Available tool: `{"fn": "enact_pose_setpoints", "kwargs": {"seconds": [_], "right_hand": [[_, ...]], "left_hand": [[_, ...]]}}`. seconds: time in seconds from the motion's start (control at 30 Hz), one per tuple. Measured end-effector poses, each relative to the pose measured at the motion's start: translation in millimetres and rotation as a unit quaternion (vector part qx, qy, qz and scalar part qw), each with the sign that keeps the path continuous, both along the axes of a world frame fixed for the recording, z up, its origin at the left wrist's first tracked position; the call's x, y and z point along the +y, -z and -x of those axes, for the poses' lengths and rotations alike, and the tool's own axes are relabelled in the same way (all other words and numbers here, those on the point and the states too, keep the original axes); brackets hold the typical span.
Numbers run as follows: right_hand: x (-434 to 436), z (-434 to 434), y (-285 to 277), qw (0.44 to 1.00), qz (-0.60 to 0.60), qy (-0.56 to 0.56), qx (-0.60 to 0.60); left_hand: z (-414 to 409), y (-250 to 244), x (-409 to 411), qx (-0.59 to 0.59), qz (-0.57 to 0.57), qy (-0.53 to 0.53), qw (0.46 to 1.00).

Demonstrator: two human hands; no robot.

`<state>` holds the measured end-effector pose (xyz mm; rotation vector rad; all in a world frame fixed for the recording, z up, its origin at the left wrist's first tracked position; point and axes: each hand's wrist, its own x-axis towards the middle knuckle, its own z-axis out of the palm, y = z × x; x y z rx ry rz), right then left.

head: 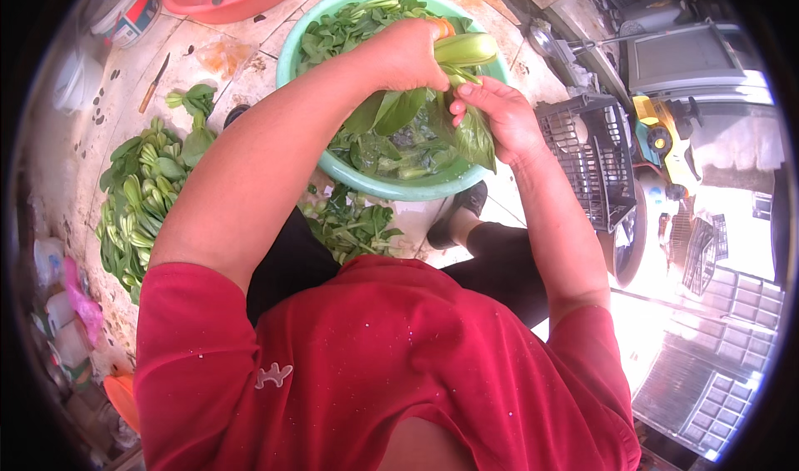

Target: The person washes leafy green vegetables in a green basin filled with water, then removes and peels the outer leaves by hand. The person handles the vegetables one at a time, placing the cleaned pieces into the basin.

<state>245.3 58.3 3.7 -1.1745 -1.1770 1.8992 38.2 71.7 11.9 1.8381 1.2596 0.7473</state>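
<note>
My left hand (409, 56) grips a bok choy (467, 49) above a green plastic basin (399, 189), its pale base pointing right. Something orange (442, 28) shows at that hand's far side; I cannot tell what it is. With thumb and fingers, my right hand (504, 118) holds a leaf (475, 137) on the same bok choy, below the base. Water and loose green leaves (374, 153) fill the basin's near part, and more bok choy (349, 25) is heaped at its far side.
Bok choy (147, 190) is piled on the tiled floor at left, near a wooden-handled knife (155, 84). Leafy trimmings (352, 224) lie between my legs. A red basin (218, 9) stands far left. At right are a black plastic crate (590, 159) and a yellow toy vehicle (668, 134).
</note>
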Motion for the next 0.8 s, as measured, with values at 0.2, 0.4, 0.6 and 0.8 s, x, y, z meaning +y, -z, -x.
{"fn": "enact_pose_setpoints", "kwargs": {"seconds": [0.2, 0.4, 0.6, 0.8], "right_hand": [[-9, -5, -7, 0.999, -0.004, -0.014, -0.041], [-18, -18, -25, 1.0, 0.007, 0.0, 0.028], [-21, -15, -19, 0.995, -0.017, 0.081, 0.053], [-24, -3, -21, 0.989, -0.05, 0.07, 0.123]], "left_hand": [[-6, -1, -2, 0.085, -0.029, 0.02, 0.996], [12, 20, 19, 0.112, -0.041, -0.055, 0.991], [-9, 20, 7, -0.252, 0.116, -0.108, 0.955], [-34, 22, -13, -0.455, 0.244, 0.019, 0.856]]}}
